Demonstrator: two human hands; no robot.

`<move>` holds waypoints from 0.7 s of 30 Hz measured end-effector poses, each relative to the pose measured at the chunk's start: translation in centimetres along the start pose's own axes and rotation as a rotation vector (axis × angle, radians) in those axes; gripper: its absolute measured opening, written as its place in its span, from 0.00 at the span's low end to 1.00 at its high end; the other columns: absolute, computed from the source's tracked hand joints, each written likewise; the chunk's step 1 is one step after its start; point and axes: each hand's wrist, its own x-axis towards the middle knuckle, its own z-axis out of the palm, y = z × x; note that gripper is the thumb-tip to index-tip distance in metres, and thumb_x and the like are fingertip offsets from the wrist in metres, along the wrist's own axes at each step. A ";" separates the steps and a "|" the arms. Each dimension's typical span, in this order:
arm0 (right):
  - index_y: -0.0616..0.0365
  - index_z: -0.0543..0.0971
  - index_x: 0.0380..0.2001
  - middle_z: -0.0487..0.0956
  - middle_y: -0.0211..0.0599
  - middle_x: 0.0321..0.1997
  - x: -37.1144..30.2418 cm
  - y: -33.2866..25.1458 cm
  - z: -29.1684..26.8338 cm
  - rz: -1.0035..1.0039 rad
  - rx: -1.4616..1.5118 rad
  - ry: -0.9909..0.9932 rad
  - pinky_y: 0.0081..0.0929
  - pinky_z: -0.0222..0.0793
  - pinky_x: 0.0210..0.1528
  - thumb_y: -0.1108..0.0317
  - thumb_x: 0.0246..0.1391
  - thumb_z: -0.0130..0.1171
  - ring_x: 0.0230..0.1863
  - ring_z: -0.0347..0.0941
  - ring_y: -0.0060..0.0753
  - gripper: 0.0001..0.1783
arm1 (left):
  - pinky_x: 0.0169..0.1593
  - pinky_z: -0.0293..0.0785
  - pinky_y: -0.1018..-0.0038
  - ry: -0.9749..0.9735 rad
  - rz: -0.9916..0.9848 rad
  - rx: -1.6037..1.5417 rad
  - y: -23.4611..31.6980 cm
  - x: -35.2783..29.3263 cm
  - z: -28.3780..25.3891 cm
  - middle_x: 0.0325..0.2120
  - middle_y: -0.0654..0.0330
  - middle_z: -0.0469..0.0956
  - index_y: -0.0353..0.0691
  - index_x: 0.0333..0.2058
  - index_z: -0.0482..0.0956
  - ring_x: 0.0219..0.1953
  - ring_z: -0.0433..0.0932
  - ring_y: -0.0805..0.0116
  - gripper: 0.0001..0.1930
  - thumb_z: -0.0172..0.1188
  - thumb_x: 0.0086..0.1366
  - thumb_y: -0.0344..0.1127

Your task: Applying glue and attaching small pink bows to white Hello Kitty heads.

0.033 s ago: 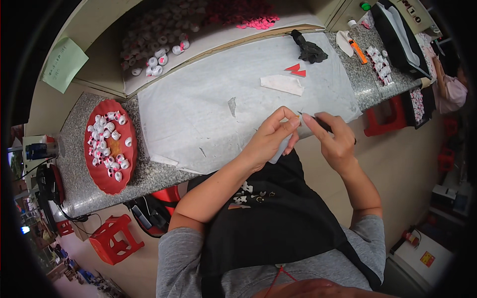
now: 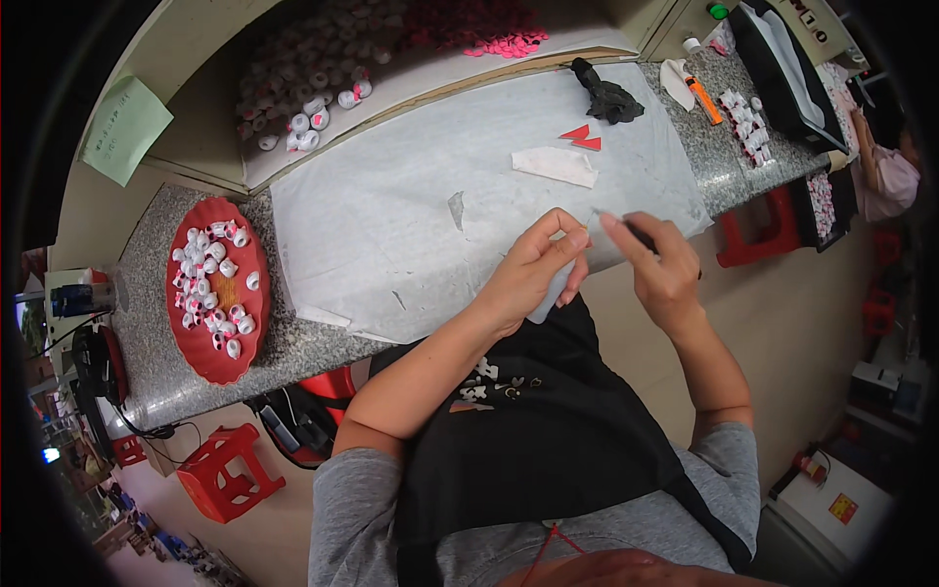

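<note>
At the front edge of the paper-covered bench, my left hand point(image 2: 548, 256) is closed around a flat grey-blue piece point(image 2: 551, 296) that hangs below the palm. Its thumb and forefinger pinch together; whatever sits at their tips is too small to make out. Close by on the right, my right hand point(image 2: 665, 264) is curled, slightly smeared by motion, around a slim dark pointed tool point(image 2: 640, 235). The tool's tip lies near the left fingertips; I cannot tell whether it touches. White paper point(image 2: 381, 245) beneath carries a pale strip point(image 2: 554, 167), two red angular pieces point(image 2: 581, 137) and a grey scrap point(image 2: 456, 208).
On the left stands a red scalloped tray point(image 2: 217, 367) with many small white-and-pink pieces. A shelf at the back holds white pieces point(image 2: 311, 122) and pink ones point(image 2: 504, 45). A crumpled black cloth point(image 2: 608, 98), an orange cutter point(image 2: 704, 101) and a black bin point(image 2: 787, 83) are at the right.
My right hand has shifted slightly, its fingertips and the dark tool now blurred by motion. The left hand stays almost still.
</note>
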 end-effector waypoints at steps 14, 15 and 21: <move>0.55 0.74 0.35 0.70 0.38 0.27 -0.1 1.1 0.7 0.020 -0.016 0.003 0.20 0.64 0.23 0.83 0.30 0.48 0.23 0.67 0.31 0.22 | 0.28 0.66 0.81 -0.020 0.009 -0.113 -0.5 0.6 -0.4 0.20 0.63 0.67 0.38 0.26 0.65 0.23 0.68 0.75 0.12 0.40 0.60 0.41; 0.53 0.74 0.35 0.69 0.35 0.27 -0.3 1.3 1.0 0.012 -0.007 0.060 0.20 0.63 0.22 0.81 0.29 0.48 0.22 0.66 0.29 0.23 | 0.29 0.66 0.81 -0.026 0.009 -0.114 -0.7 0.6 -0.4 0.20 0.63 0.67 0.38 0.26 0.65 0.24 0.68 0.75 0.13 0.40 0.60 0.41; 0.55 0.74 0.34 0.70 0.38 0.27 0.1 1.2 1.1 0.050 -0.005 0.027 0.20 0.65 0.23 0.83 0.30 0.47 0.23 0.67 0.32 0.22 | 0.32 0.65 0.80 -0.012 0.001 -0.127 -0.7 0.7 -0.6 0.19 0.63 0.67 0.38 0.25 0.66 0.24 0.67 0.75 0.14 0.39 0.60 0.42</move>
